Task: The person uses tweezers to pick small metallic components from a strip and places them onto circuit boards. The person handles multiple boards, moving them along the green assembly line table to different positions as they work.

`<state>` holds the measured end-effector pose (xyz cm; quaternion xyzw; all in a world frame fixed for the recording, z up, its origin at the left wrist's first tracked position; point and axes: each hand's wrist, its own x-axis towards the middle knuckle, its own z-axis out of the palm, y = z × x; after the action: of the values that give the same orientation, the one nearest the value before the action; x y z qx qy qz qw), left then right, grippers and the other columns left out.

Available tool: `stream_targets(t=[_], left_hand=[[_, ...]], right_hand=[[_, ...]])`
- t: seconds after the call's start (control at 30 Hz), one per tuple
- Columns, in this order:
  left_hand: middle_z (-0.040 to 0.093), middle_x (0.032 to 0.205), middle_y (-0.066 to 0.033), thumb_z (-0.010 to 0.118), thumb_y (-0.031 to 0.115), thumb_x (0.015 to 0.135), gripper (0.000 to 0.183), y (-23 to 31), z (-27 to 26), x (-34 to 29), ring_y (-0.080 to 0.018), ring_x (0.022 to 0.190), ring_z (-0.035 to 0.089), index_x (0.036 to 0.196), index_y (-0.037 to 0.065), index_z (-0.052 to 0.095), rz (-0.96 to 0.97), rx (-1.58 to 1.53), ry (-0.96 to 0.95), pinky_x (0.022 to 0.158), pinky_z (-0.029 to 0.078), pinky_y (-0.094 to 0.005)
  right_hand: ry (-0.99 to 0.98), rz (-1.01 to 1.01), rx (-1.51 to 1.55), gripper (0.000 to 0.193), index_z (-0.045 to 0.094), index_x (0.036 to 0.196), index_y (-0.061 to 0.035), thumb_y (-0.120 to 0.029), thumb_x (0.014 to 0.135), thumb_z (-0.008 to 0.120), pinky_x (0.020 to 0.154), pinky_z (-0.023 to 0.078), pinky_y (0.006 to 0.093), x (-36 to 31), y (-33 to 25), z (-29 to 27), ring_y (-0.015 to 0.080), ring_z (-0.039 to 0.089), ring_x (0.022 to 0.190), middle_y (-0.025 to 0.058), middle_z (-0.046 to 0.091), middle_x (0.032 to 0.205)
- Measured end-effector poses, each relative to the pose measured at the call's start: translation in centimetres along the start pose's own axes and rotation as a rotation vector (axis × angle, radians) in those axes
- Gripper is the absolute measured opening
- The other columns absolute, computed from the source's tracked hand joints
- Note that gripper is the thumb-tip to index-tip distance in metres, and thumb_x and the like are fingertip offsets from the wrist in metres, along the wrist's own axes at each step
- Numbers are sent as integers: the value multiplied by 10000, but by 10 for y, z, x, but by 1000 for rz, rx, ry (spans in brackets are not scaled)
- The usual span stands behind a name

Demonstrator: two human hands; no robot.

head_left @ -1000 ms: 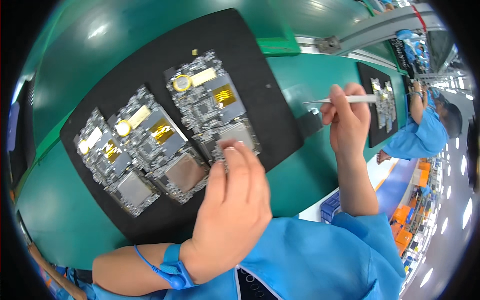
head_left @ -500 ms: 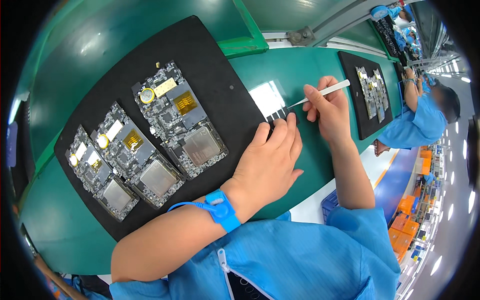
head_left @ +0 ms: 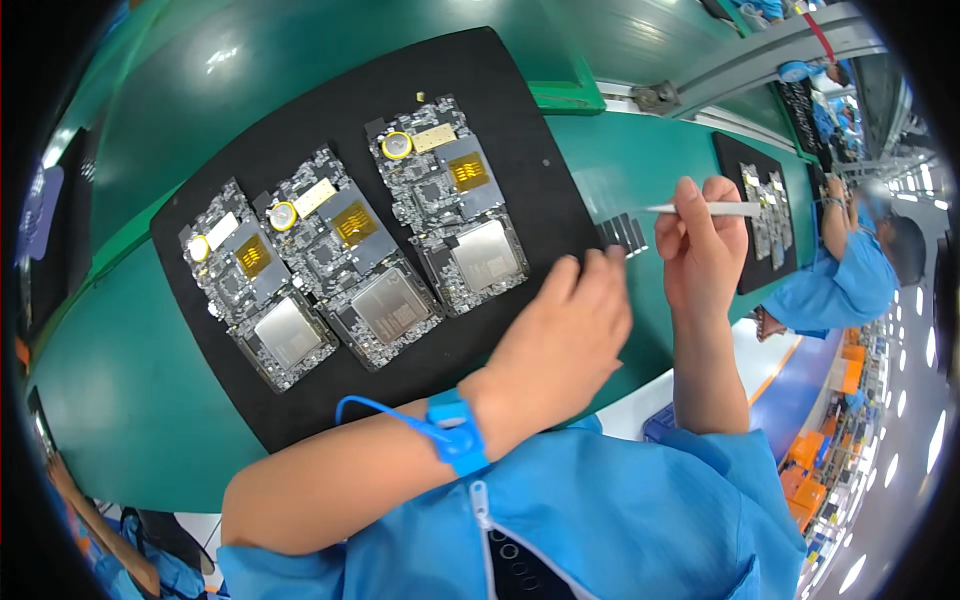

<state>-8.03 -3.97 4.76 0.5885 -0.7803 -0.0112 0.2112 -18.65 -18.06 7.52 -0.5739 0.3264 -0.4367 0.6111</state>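
Observation:
White tweezers (head_left: 735,209) lie pinched between the thumb and fingers of my right hand (head_left: 705,245). Their tip points left, just above a row of short black strips (head_left: 622,234) on the green table; whether the tip carries anything is too blurred to tell. My left hand (head_left: 560,345), palm down with its fingers stretched out, is beside the near end of these strips and holds nothing visible. A blue wrist strap with a cord (head_left: 456,432) circles my left wrist. Left of my hands, three circuit boards (head_left: 465,215) rest on a black mat (head_left: 555,165).
Another black mat (head_left: 738,270) with circuit boards (head_left: 768,215) lies farther right on the table. Beyond it a co-worker in blue (head_left: 840,275) sits. A green raised edge (head_left: 570,98) and metal rail run along the back. Orange bins (head_left: 805,480) stand at the right.
My left hand has come off the black strips, uncovering them. The right hand has drawn the tweezers up from the strips and turned them nearly level. The whole view has shifted.

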Motion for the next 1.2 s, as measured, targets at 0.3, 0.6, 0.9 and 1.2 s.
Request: stream_targets(t=[0.3, 0.6, 0.9, 1.2], left_hand=[[467, 1311, -230, 620, 469, 806, 627, -15, 22, 33, -324, 1215, 412, 1259, 42, 549, -93, -26, 40, 1052, 275, -469], [456, 1318, -245, 662, 492, 767, 626, -19, 21, 40, -334, 1187, 425, 1220, 66, 587, -96, -98, 36, 1004, 293, -471], [442, 1329, -258, 662, 510, 750, 659, -12, 8, 30, -345, 1229, 399, 1224, 59, 579, -111, -31, 8, 1038, 267, -497], [500, 1239, -281, 695, 401, 709, 728, -10, -52, -77, -401, 1145, 502, 1219, -87, 515, -326, 229, -99, 958, 405, -477]], right_hand=[[-66, 210, -146, 241, 441, 904, -79, -144, 877, 672, 374, 355, 183, 36, 23, -61, 85, 498, 409, 77, 597, 644], [-141, 273, -198, 286, 425, 891, -73, -156, 856, 697, 368, 356, 176, 40, 21, -59, 68, 493, 404, 69, 593, 635], [-27, 27, 85, 185, 425, 906, -90, -108, 911, 609, 380, 332, 194, 11, 15, -37, 95, 486, 422, 109, 608, 668], [-120, 236, 168, 231, 409, 905, -56, -75, 891, 639, 388, 432, 193, -29, 13, 74, 107, 549, 429, 126, 631, 654]])
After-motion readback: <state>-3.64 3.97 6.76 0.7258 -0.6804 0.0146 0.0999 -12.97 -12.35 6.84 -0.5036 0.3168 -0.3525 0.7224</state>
